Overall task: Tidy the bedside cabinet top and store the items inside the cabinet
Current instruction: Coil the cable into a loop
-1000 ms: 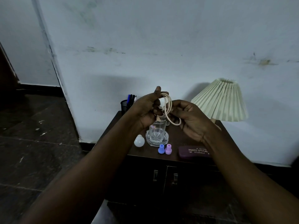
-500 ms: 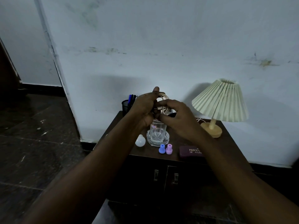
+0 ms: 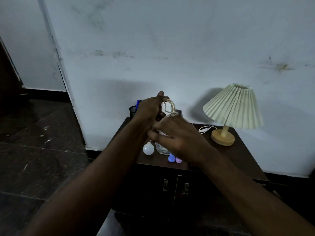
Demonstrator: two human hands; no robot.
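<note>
A black mesh pen holder [image 3: 133, 111] with a blue pen stands just left of and behind the left hand [image 3: 150, 109], at the back corner of the dark bedside cabinet [image 3: 242, 155]. Below the left hand, a white bulb [image 3: 148, 148] lies on the cabinet top. The left hand is raised above the cabinet, fingers closed around a coiled cream cable [image 3: 170, 106], whose loops arch out to the right of its thumb. The right hand [image 3: 180, 140] sits just below and right of the left, touching it, fingers curled in toward the cable; whether it grips the cable's lower end I cannot tell. Under the right hand, a clear glass [image 3: 161, 147] on a glass dish is mostly hidden. Just below the right hand's wrist stand a blue cap [image 3: 171, 158] and a pink cap [image 3: 178, 160], side by side near the front edge. Right of the hands a thin white lamp cord [image 3: 204, 129] lies on the top, and farther right stands a pleated-shade lamp [image 3: 233, 108] on a round wooden base. Below the hands, the two cabinet doors [image 3: 170, 189] are closed.
</note>
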